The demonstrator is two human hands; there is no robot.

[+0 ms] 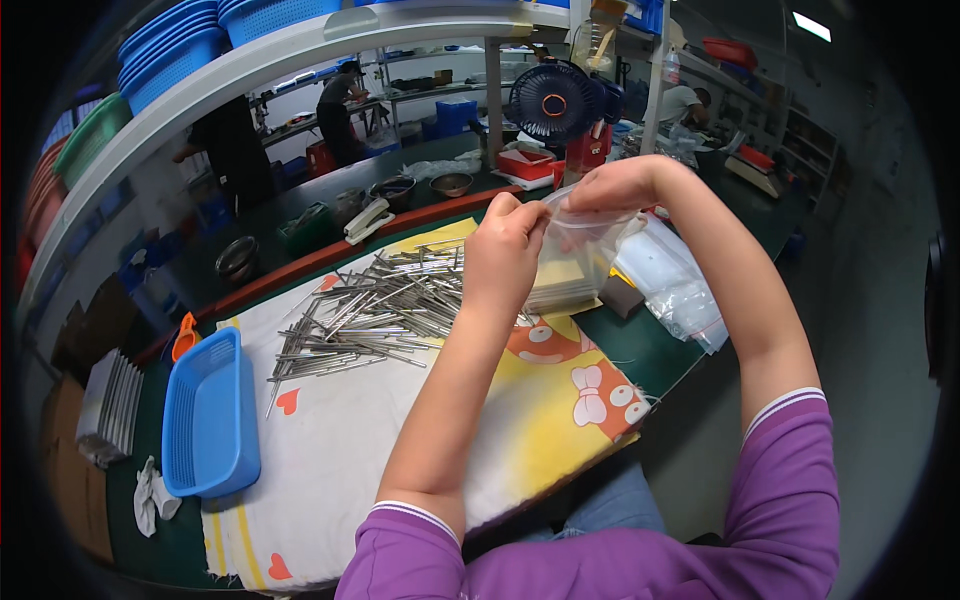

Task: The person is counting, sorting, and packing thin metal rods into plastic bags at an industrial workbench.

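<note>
A clear plastic bag [590, 245] is held up over the far right part of the printed cloth [340, 430]. My left hand [503, 245] is closed, pinching the bag's left upper edge. At the bag's mouth is my right hand [612, 187], its fingers bent down and closed on the upper edge; the fingertips are partly hidden. Behind or inside the bag's lower part shows a flat beige stack [560, 283]; I cannot tell which. Left of my left hand, a loose heap of thin metal rods [375, 305] lies on the cloth.
A blue plastic basket [210, 420] stands at the left, near an orange clip-like item [185, 337] and a white glove [152, 495]. More clear bags [675, 275] lie at the right table edge. Metal bowls [451, 184] and a fan [555, 103] stand at the back; people work beyond.
</note>
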